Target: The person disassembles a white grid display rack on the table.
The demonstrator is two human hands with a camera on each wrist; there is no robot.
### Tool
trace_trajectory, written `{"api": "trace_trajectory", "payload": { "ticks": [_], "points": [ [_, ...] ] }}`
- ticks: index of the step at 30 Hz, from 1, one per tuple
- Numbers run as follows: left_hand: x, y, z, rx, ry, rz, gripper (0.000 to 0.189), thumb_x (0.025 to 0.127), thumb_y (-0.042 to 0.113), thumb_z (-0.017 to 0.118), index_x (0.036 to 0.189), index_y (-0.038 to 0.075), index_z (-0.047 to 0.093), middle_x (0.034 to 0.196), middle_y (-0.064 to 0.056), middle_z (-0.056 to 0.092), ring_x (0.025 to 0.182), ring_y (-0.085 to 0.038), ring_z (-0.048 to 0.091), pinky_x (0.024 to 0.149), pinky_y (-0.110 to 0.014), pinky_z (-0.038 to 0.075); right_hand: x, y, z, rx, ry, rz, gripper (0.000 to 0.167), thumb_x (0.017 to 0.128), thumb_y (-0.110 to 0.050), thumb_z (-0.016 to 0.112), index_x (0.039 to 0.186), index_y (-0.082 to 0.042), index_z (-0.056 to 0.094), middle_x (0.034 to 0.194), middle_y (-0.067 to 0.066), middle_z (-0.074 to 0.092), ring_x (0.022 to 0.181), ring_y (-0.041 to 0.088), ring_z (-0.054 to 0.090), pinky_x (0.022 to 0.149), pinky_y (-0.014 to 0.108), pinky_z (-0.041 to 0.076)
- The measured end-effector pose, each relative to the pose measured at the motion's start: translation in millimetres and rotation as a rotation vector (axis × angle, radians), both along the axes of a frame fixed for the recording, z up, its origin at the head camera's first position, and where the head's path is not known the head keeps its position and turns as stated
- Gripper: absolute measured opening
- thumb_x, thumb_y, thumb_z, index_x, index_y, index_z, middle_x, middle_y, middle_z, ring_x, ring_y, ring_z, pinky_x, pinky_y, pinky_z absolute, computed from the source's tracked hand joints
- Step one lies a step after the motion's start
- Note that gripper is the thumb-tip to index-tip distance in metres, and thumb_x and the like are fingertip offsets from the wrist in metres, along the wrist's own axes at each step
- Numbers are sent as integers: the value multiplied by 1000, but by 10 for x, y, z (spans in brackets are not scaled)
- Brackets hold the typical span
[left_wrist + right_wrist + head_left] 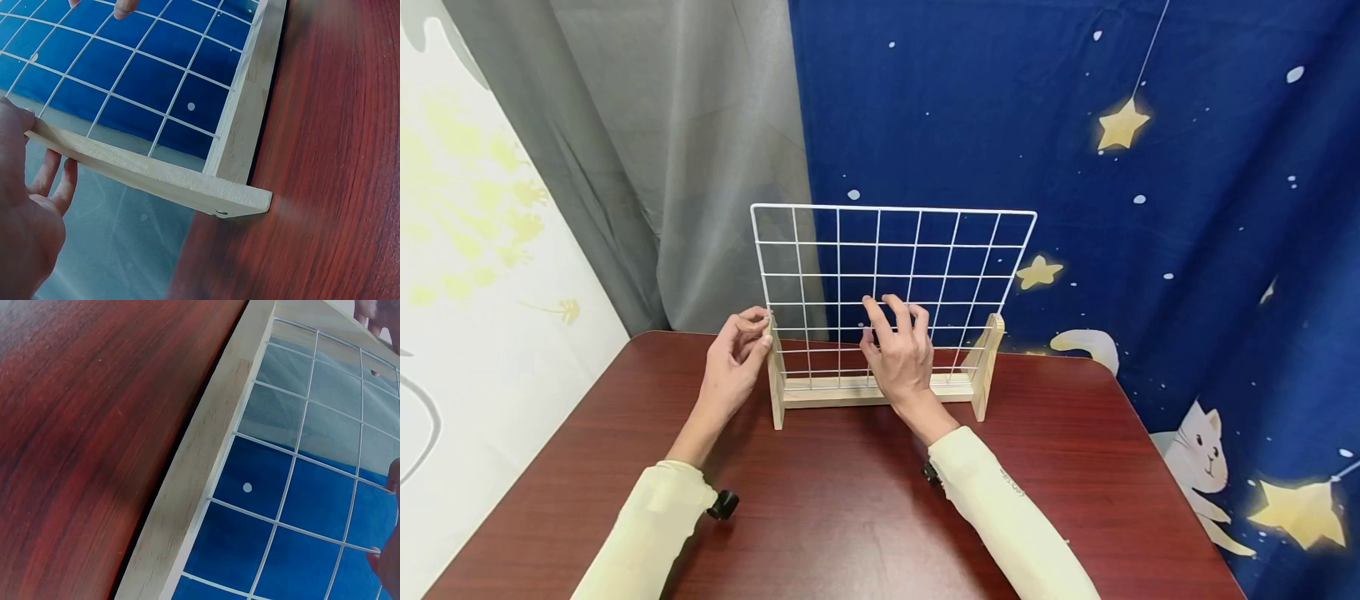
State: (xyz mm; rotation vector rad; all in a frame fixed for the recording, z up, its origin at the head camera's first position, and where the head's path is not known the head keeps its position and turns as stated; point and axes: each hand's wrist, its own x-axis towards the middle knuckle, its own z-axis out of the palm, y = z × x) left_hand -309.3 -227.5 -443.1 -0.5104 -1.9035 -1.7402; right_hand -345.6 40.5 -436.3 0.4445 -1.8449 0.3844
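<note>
White wire forms one grid (876, 275), probably light, stiff and best held by its outer frame, set in one wooden stand (835, 398). At the stand's left end, the left hand (735, 354) pinches the wood; before its middle, the right hand (904, 354) spreads loose fingers at the wires. One table (827, 500) lies beneath.

We count two hands (730, 362) (904, 357), two sleeves (647, 521) (1007, 508), one table (820, 508), one wire rack (876, 275), two wooden sides (777, 379) (988, 367) and one wooden bar (835, 397). We also find one blue curtain (962, 100), one cat face (1204, 454) and two black gadgets (724, 504) (931, 473).
</note>
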Motion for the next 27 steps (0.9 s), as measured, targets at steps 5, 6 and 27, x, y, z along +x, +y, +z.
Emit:
{"api": "trace_trajectory", "payload": {
  "ticks": [5, 6, 27],
  "points": [
    [5, 4, 27, -40, 7, 7, 18, 100, -5, 64, 113, -14, 53, 145, -15, 62, 128, -3, 65, 100, -14, 55, 0, -6, 92, -3, 11, -3, 50, 87, -14, 75, 135, -26, 69, 131, 5, 67, 108, 33, 61, 76, 39, 64],
    [4, 4, 30, -46, 8, 9, 19, 101, -5, 64, 113, -14, 53, 146, -17, 62, 128, -2, 65, 100, -13, 55, 2, -7, 123, -3, 11, -3, 50, 88, -14, 75, 135, -27, 69, 132, 4, 67, 108, 33, 61, 76, 39, 64],
    [7, -15, 11, -8, -1, -12, 20, 100, -6, 63, 112, -16, 50, 145, -12, 62, 130, -3, 64, 102, -15, 55, -23, -1, 614, 2, 45, 16, 49, 90, -17, 74, 137, -28, 69, 133, 4, 66, 110, 31, 59, 71, 37, 64]
  ]
}}
